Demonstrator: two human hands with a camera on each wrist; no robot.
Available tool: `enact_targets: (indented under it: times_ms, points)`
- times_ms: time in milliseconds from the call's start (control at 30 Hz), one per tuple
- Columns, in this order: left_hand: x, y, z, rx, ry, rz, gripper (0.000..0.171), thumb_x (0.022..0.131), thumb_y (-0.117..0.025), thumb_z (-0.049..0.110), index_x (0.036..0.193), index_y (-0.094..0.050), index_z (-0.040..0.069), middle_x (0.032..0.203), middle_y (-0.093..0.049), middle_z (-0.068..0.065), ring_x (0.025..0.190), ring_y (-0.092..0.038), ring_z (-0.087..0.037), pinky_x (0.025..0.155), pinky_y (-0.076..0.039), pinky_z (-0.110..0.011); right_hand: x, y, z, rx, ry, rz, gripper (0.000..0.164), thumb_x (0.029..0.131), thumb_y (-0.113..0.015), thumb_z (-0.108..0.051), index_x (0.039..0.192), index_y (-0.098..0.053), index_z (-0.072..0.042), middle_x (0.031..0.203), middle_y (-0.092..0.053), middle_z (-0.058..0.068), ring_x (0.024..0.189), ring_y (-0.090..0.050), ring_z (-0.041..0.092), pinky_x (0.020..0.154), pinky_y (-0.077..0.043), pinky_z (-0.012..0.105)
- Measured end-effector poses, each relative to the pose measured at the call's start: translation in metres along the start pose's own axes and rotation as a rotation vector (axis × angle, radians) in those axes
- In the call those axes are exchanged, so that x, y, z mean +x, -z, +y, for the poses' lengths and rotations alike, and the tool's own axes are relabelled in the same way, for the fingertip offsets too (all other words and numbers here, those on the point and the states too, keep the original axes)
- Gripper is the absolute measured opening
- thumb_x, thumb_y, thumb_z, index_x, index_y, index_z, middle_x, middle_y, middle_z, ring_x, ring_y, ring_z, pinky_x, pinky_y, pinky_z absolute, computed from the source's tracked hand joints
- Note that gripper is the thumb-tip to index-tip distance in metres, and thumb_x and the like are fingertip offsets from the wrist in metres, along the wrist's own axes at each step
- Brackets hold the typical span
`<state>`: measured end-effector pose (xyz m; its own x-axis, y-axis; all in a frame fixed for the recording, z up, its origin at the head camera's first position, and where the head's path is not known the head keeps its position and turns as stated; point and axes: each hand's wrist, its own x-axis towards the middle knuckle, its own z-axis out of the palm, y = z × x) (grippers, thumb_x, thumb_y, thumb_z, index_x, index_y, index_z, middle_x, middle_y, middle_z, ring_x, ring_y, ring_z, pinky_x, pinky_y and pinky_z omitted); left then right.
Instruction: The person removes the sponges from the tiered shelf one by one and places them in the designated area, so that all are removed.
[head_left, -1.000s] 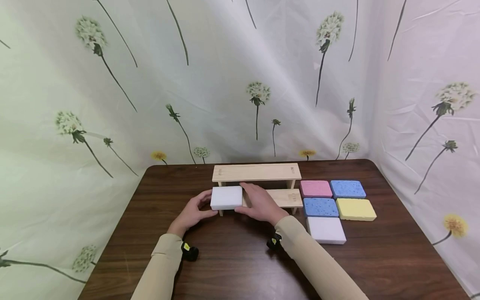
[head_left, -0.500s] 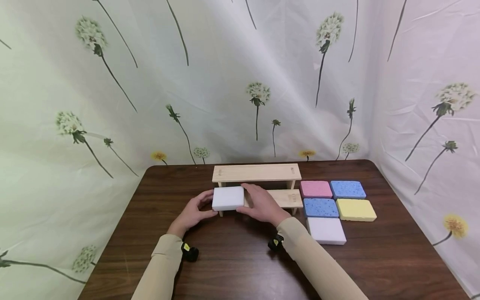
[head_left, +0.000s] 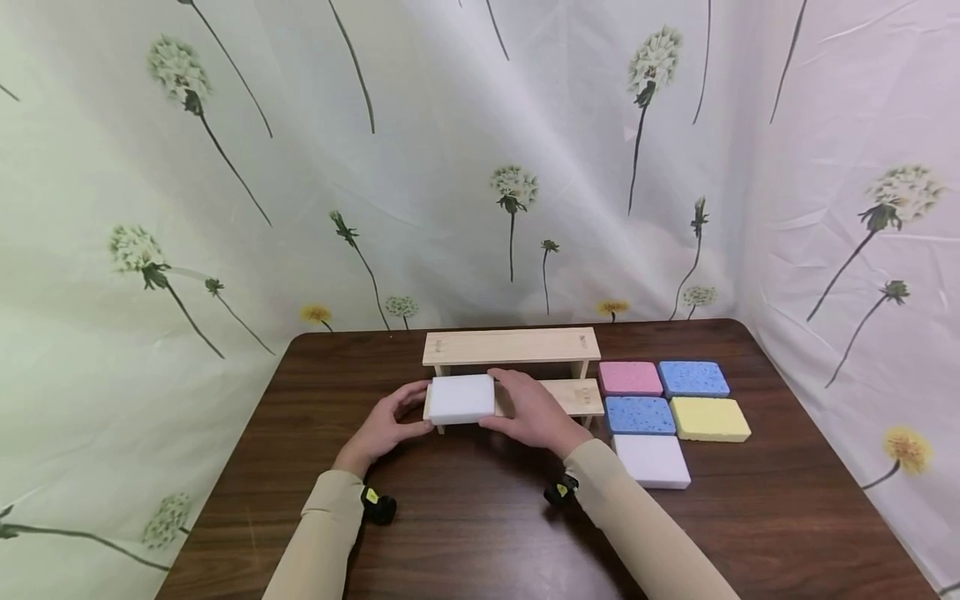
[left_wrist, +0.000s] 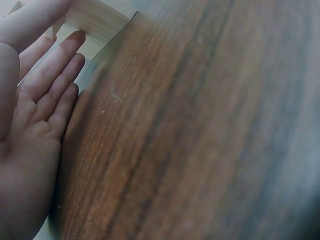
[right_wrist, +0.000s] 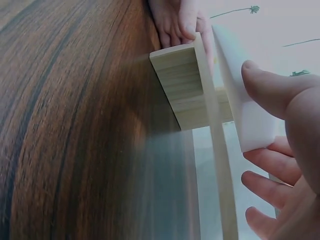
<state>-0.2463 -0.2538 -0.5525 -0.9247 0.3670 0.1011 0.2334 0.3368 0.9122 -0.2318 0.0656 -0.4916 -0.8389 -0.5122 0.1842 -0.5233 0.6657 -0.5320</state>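
Above the lower board of a two-tier wooden stand [head_left: 551,395], my right hand [head_left: 534,412] holds a white sponge [head_left: 461,398] by its right end. In the right wrist view its thumb [right_wrist: 270,92] lies on one face of the white sponge [right_wrist: 252,120] and a finger is at the end; the other fingers are spread. A gap shows between part of the sponge and the board. At the left end of the lower board, my left hand [head_left: 382,427] holds the stand, thumb at the front corner and index finger at the back. Its lower fingers are fairly straight beside the leg panel [left_wrist: 95,30].
Right of the stand, on the brown table [head_left: 480,533], lie a pink sponge [head_left: 630,378], two blue sponges [head_left: 693,378], a yellow sponge [head_left: 710,418] and another white sponge [head_left: 651,461]. The stand's upper board [head_left: 512,345] runs behind, near a flower-printed cloth [head_left: 450,167].
The white sponge has shifted slightly to the right along the lower board, together with my right hand. My left hand has stayed at the stand's left end, and the sponge has drawn away from it.
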Motion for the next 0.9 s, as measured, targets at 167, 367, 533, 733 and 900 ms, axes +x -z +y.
enact_targets:
  times_ms: [167,367,533,733,900]
  points:
    - [0.001,0.001,0.0,-0.006,0.01,-0.002,0.072,0.09,-0.086,0.018,0.153,-0.051,0.01,0.145,-0.064,-0.014,0.14,-0.053,-0.038,0.118,-0.034,-0.062,-0.005,0.004,0.0,0.001,0.004,0.004,0.085,0.093,-0.08,-0.048,0.157,-0.045,-0.006,0.154,-0.055,0.013,0.141,-0.052,0.031,0.115,-0.044,0.048]
    - [0.002,0.001,0.002,0.005,0.016,0.005,0.072,0.09,-0.086,0.018,0.152,-0.052,0.01,0.145,-0.064,-0.014,0.14,-0.053,-0.038,0.119,-0.033,-0.061,-0.012,0.008,-0.001,0.002,0.011,0.019,0.084,0.093,-0.081,-0.047,0.157,-0.045,-0.007,0.153,-0.055,0.013,0.139,-0.054,0.03,0.113,-0.045,0.048]
    - [0.001,0.0,0.003,0.003,0.007,0.004,0.072,0.09,-0.086,0.017,0.153,-0.051,0.008,0.144,-0.065,-0.015,0.139,-0.054,-0.038,0.118,-0.034,-0.06,-0.018,0.014,-0.001,0.0,0.006,0.021,0.085,0.093,-0.08,-0.049,0.158,-0.044,-0.007,0.154,-0.054,0.012,0.141,-0.053,0.03,0.115,-0.044,0.048]
    - [0.001,0.0,0.002,0.006,-0.003,0.007,0.072,0.089,-0.086,0.015,0.152,-0.051,0.007,0.143,-0.065,-0.015,0.138,-0.054,-0.037,0.118,-0.035,-0.06,-0.026,0.02,0.0,0.038,-0.005,0.027,0.085,0.093,-0.081,-0.046,0.159,-0.044,-0.008,0.156,-0.052,0.011,0.144,-0.05,0.03,0.118,-0.041,0.049]
    - [0.001,-0.001,0.0,0.002,-0.004,0.006,0.073,0.089,-0.086,0.015,0.152,-0.051,0.007,0.143,-0.065,-0.015,0.139,-0.054,-0.037,0.118,-0.034,-0.06,-0.031,0.023,0.001,0.053,-0.015,0.026,0.084,0.092,-0.081,-0.045,0.158,-0.044,-0.008,0.156,-0.053,0.01,0.143,-0.051,0.029,0.117,-0.042,0.048]
